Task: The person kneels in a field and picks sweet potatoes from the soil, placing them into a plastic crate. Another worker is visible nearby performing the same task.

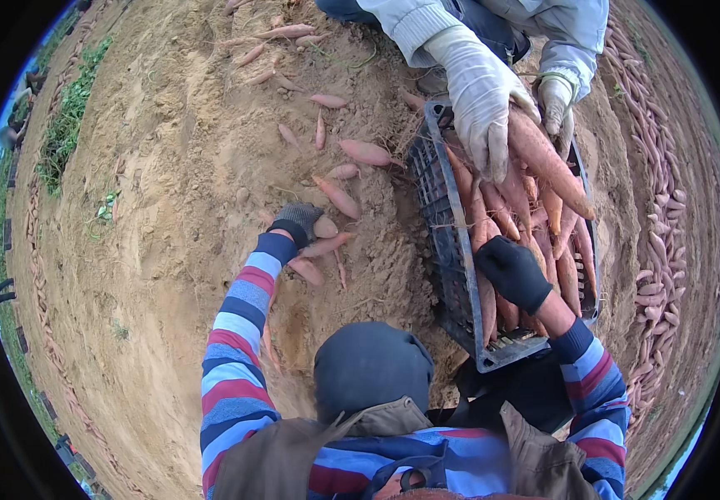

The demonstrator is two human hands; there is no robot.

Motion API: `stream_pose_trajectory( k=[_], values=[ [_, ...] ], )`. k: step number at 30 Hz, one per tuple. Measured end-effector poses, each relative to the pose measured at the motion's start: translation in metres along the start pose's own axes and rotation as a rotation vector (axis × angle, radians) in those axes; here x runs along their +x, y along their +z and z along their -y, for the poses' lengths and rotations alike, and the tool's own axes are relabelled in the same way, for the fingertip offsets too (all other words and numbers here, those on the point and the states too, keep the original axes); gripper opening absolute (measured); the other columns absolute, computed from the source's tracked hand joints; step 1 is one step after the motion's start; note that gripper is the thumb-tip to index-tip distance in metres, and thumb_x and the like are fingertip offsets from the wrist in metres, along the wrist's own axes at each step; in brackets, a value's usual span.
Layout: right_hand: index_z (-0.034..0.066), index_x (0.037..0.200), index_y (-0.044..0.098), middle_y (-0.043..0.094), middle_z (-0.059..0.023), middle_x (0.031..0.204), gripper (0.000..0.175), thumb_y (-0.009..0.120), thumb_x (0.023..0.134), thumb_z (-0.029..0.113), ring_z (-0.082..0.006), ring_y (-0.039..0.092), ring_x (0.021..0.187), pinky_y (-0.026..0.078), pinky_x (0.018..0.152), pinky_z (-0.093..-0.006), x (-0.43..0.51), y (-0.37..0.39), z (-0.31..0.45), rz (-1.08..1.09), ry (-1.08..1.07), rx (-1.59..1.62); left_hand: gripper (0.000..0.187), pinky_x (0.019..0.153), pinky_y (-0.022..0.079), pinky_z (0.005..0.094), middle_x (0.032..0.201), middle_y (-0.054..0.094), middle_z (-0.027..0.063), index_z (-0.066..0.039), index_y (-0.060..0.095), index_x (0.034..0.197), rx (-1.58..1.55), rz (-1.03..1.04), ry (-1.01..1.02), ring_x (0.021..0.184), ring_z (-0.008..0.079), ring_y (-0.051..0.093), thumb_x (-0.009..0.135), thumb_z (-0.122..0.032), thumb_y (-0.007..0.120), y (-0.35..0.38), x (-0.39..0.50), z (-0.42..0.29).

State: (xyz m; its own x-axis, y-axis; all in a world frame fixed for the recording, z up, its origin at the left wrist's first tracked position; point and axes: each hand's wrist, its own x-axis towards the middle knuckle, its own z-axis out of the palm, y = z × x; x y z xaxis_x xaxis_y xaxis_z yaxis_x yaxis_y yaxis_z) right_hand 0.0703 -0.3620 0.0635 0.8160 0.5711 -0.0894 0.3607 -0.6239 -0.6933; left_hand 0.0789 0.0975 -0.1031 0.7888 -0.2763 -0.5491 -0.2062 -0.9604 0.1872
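My left hand (pixel 299 224), in a grey knit glove with a dark cuff, is curled round a pale sweet potato (pixel 325 227) at the soil; its fingertips are hidden. More sweet potatoes (pixel 339 197) lie around it. My right hand (pixel 513 274), in a black glove, is curled over the near part of a dark plastic crate (pixel 473 294) holding many upright or leaning sweet potatoes (pixel 568 278). Whether its hidden fingers grip one I cannot tell. Across the crate, another person's white-gloved hand (pixel 481 106) is on a large sweet potato (pixel 547 159).
The other person's second gloved hand (pixel 556 103) is at the crate's far right. Loose sweet potatoes (pixel 288 31) lie farther off on sandy soil. A long row of them (pixel 663 250) runs at right, a thinner row (pixel 41 300) at left. Green vines (pixel 75 106) lie far left.
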Motion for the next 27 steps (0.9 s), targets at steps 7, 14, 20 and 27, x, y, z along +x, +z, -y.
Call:
stream_pose_trajectory(
  k=[7, 14, 20, 27],
  values=[
    [0.0052, 0.113, 0.065, 0.065, -0.0173, 0.101, 0.025, 0.070, 0.090, 0.014, -0.0393, 0.068, 0.087, 0.054, 0.073, -0.0477, -0.013, 0.007, 0.050, 0.091, -0.003, -0.393, 0.065, 0.106, 0.051, 0.0383, 0.129, 0.070, 0.0106, -0.009, 0.062, 0.138, -0.805, -0.506, -0.180, 0.122, 0.0248, 0.066, 0.081, -0.027, 0.089, 0.031, -0.121, -0.005],
    [0.0050, 0.119, 0.067, 0.068, -0.0157, 0.110, 0.033, 0.072, 0.086, 0.006, -0.0373, 0.069, 0.094, 0.057, 0.078, -0.0439, -0.003, 0.003, 0.080, -0.047, -0.249, -0.170, 0.059, 0.118, 0.041, 0.0448, 0.143, 0.059, 0.0180, 0.002, 0.048, 0.148, -2.064, -0.718, 0.116, 0.133, 0.0305, 0.057, 0.098, -0.024, 0.069, -0.013, -0.145, 0.022],
    [0.0059, 0.128, 0.061, 0.065, -0.0182, 0.116, 0.042, 0.074, 0.087, 0.005, -0.0399, 0.068, 0.097, 0.057, 0.080, -0.0439, 0.007, 0.013, 0.096, -0.016, -0.280, 0.106, 0.064, 0.123, 0.036, 0.0516, 0.154, 0.049, 0.0200, 0.001, 0.037, 0.155, -2.397, -0.241, 0.419, 0.141, 0.0368, 0.049, 0.105, -0.033, 0.057, -0.038, -0.112, -0.053],
    [-0.0001, 0.143, 0.049, 0.061, -0.0258, 0.132, 0.061, 0.077, 0.092, 0.021, -0.0418, 0.063, 0.118, 0.051, 0.100, -0.0458, -0.009, 0.049, 0.085, 0.049, -0.132, 0.213, 0.063, 0.122, 0.037, 0.0488, 0.154, 0.049, 0.0158, -0.003, 0.037, 0.156, -2.260, 0.135, 0.490, 0.140, 0.0322, 0.051, 0.105, -0.029, 0.062, -0.072, -0.105, -0.184]
  ],
)
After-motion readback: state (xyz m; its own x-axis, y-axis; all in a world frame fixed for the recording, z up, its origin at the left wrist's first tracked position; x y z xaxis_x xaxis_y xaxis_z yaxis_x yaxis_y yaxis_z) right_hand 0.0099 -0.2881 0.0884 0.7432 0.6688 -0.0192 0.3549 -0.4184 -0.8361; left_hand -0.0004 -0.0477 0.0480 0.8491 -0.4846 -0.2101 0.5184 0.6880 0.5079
